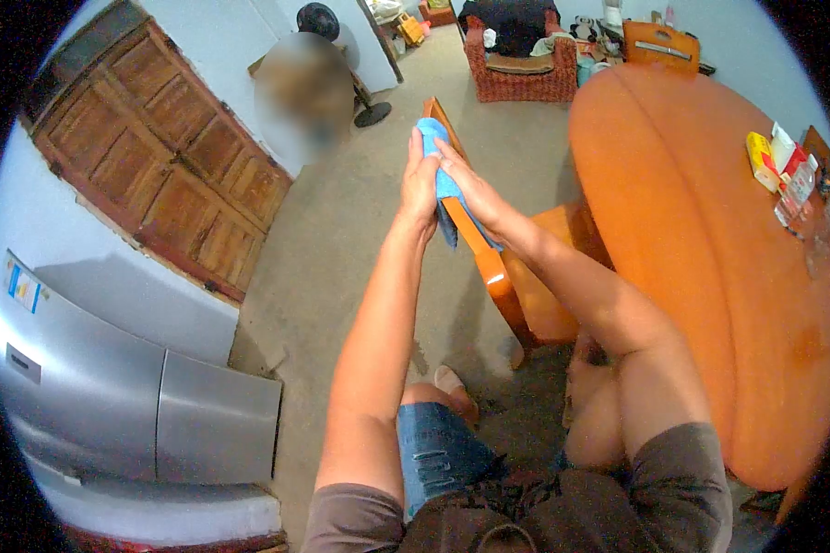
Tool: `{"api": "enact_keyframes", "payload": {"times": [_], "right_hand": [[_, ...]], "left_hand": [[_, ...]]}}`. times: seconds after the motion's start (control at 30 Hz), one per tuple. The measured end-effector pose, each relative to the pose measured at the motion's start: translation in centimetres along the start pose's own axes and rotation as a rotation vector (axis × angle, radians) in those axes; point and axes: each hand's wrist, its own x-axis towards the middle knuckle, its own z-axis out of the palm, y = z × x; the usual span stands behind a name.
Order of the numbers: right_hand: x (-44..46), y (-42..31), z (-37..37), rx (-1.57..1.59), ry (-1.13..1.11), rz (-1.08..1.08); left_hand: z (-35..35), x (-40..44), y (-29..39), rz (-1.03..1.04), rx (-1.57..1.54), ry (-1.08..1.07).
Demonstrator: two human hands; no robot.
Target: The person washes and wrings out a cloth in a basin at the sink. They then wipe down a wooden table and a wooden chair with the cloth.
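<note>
A blue cloth (445, 184) is folded over the top edge of the wooden chair's backrest (496, 276), and its darker part hangs down both sides. My left hand (419, 189) presses the cloth from the left side with fingers pointing away from me. From the right side my right hand (475, 195) grips the same cloth, its fingers close to those of the left. Between the two hands the chair's rail is mostly covered. Below the backrest the chair's seat (549, 309) shows on the right.
A long orange wooden table (673, 230) stands to the right, with a yellow box (762, 161) and a clear plastic bottle (796, 191) on it. A silver fridge (101, 387) is at left, near a wooden door (161, 152). Behind are an armchair (523, 78) and a black fan (373, 114).
</note>
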Motion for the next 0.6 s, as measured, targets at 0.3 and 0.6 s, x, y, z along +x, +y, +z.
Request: {"api": "enact_keyframes", "payload": {"times": [0.3,0.6], "right_hand": [[4.1,1.4,-0.6,-0.099,0.136,-0.047],[7.2,2.7,-1.0,-0.188,0.237,-0.054]], "left_hand": [[0.2,3.0,1.7,-0.18,-0.095,-0.01],[-1.1,6.7,0.1,-0.233,-0.175,-0.074]]}}
